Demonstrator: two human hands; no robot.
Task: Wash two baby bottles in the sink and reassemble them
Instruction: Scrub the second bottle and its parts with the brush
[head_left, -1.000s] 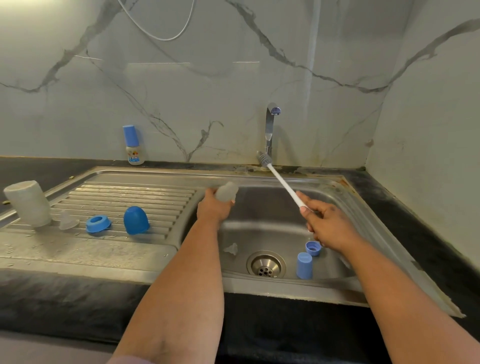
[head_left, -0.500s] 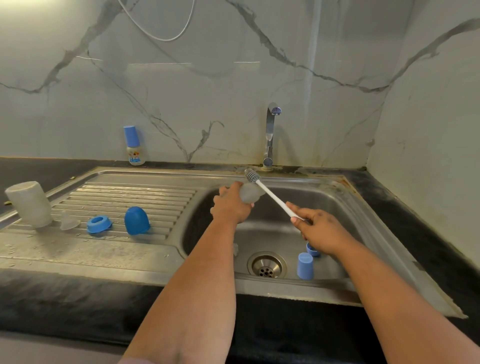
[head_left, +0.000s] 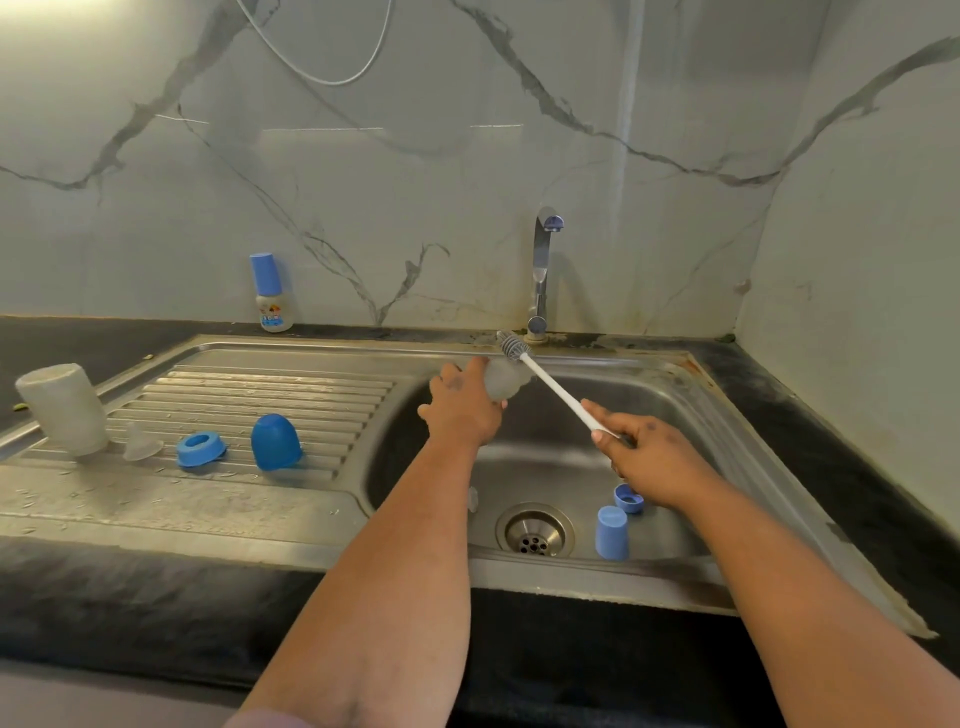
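My left hand (head_left: 462, 410) grips a small translucent bottle body (head_left: 505, 378) over the sink basin (head_left: 691, 415). My right hand (head_left: 649, 457) holds the white handle of a bottle brush (head_left: 556, 387); its grey bristle head lies just past the bottle's far end, near the tap base. On the drainboard (head_left: 249, 387) stand an upturned frosted bottle body (head_left: 65, 408), a clear teat (head_left: 141, 444), a blue screw ring (head_left: 200, 449) and a blue dome cap (head_left: 275, 441). In the basin lie a light blue cap (head_left: 612, 532), a blue ring (head_left: 628, 499) and a clear teat (head_left: 472, 499).
A small assembled bottle with a blue cap (head_left: 272, 293) stands on the black counter against the marble wall. The tap (head_left: 541, 270) rises behind the basin, no water running. The drain (head_left: 535, 530) sits at the basin's front. The wall on the right closes the corner.
My left hand carried the bottle right and towards the back of the basin. My right hand drew the brush left, so its head came from the tap base to the bottle.
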